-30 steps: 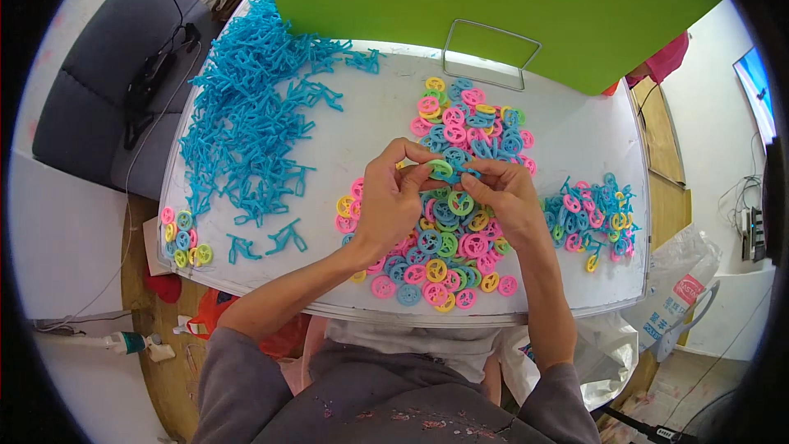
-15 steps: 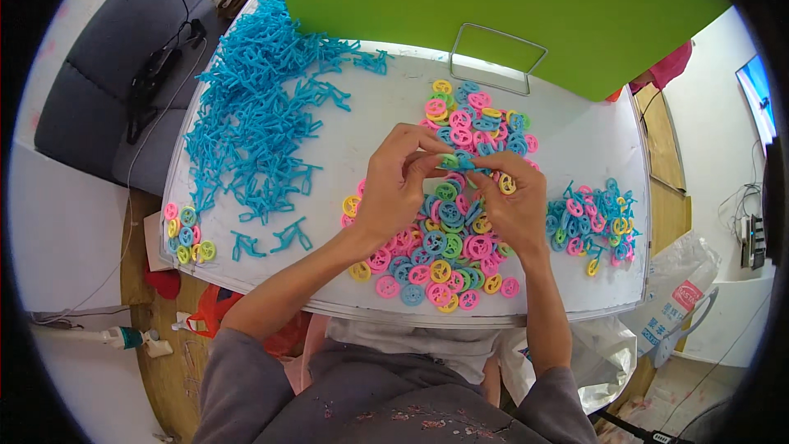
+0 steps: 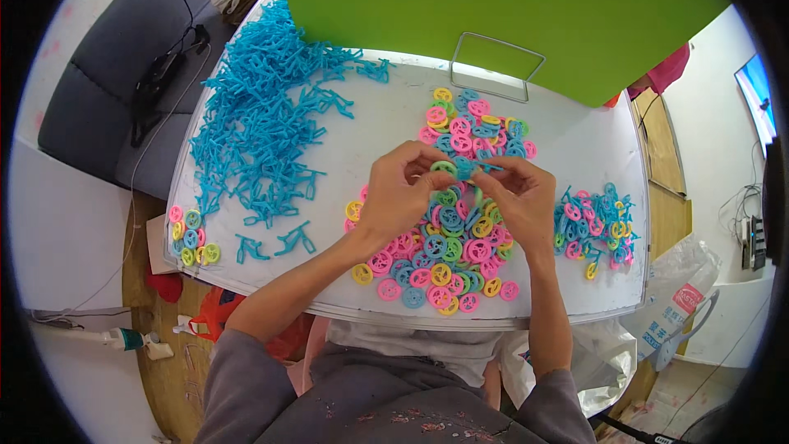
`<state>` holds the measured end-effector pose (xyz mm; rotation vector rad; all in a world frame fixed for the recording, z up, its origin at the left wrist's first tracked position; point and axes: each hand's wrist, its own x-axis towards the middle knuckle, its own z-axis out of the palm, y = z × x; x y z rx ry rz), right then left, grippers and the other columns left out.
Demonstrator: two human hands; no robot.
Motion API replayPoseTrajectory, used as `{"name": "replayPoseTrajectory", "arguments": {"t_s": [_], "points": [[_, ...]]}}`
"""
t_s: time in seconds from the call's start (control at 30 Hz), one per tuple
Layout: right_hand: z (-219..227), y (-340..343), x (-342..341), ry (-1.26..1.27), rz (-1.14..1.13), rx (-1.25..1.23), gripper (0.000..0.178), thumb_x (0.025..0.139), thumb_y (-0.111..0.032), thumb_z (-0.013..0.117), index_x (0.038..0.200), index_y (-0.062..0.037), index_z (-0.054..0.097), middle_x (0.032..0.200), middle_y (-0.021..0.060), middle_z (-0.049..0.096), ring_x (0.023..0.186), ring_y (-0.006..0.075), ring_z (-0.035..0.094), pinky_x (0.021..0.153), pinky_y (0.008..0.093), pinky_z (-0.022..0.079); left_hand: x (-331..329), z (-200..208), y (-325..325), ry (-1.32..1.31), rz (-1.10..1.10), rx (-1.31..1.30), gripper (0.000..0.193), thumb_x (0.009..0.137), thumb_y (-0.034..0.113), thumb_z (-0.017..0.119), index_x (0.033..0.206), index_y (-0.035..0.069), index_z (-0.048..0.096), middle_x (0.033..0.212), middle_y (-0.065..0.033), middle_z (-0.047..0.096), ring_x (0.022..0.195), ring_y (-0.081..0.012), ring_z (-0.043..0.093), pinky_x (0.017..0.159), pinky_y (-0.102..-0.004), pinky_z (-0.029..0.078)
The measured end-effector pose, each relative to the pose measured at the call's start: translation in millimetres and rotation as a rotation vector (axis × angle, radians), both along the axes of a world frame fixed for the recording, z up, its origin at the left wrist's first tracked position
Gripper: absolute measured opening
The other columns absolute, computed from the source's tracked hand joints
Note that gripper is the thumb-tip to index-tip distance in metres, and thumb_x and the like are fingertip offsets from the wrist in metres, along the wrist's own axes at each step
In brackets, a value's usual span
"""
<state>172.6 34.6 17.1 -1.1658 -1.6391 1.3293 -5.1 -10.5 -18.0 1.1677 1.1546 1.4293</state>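
Above the pile of wheels, my two hands meet at the middle of the table. My left hand (image 3: 396,197) pinches a small green plastic wheel (image 3: 444,168) between thumb and fingertips. In the fingertips of my right hand (image 3: 524,201) is a blue plastic frame piece (image 3: 465,168), pressed close to the green wheel. Whether the two are joined cannot be made out. Beneath and beyond the hands lies a heap of small spoked wheels (image 3: 440,267) in pink, blue, yellow and green. A big tangle of blue frame pieces (image 3: 255,86) covers the left side.
At the right edge sits a cluster of blue pieces with wheels (image 3: 604,226) among them. A few wheels (image 3: 190,238) lie at the left corner. A green panel (image 3: 509,0) with a wire frame (image 3: 497,67) stands along the far side of the white table (image 3: 374,119).
Both hands have come slightly nearer to me, still together. The green wheel now faces up more fully beside the blue frame piece.
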Motion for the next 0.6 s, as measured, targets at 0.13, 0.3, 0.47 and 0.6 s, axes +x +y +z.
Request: {"name": "replayPoseTrajectory", "arguments": {"t_s": [0.13, 0.3, 0.47, 0.6], "points": [[4, 8, 32, -0.193, -0.09, 0.366, 0.019, 0.08, -0.006, 0.071, 0.099, -0.001, 0.068, 0.084, 0.0093, 0.07, 0.075, 0.0103, 0.066, 0.067, 0.0242, 0.051, -16, 10, 9, 0.255, 0.067, 0.022, 0.031, 0.08, -0.01, 0.06, 0.109, 0.001, 0.059, 0.092, -0.0095, 0.062, 0.082, -0.019, 0.064, 0.068, -0.0297, 0.054], [26, 10, 104, -0.391, -0.212, 0.273, 0.019, 0.083, -0.013, 0.069, 0.098, -0.0014, 0.068, 0.077, 0.0061, 0.067, 0.068, 0.0092, 0.06, 0.064, 0.0231, 0.048, -87, -26, 26, 1.349, 0.588, 0.204, 0.031, 0.073, -0.005, 0.062, 0.104, 0.001, 0.061, 0.107, -0.0142, 0.052, 0.097, -0.0328, 0.053, 0.079, -0.0409, 0.049], [37, 19, 142, -0.729, -0.217, 0.094, 0.025, 0.085, -0.011, 0.066, 0.107, -0.0013, 0.065, 0.088, 0.0056, 0.067, 0.077, 0.0114, 0.059, 0.069, 0.026, 0.047, -86, -21, 27, 1.166, 0.435, 0.119, 0.02, 0.074, -0.004, 0.062, 0.094, 0.0, 0.06, 0.098, -0.0126, 0.057, 0.084, -0.0301, 0.06, 0.07, -0.0389, 0.05], [35, 13, 126, -0.83, -0.321, 0.509, 0.041, 0.081, -0.011, 0.067, 0.121, -0.0074, 0.059, 0.116, 0.0075, 0.062, 0.103, 0.0216, 0.057, 0.087, 0.0342, 0.045, -51, 16, 25, 0.595, 0.347, 0.222, 0.01, 0.082, 0.003, 0.066, 0.089, 0.0, 0.06, 0.086, -0.0083, 0.061, 0.075, -0.0193, 0.064, 0.065, -0.0325, 0.052]]}}
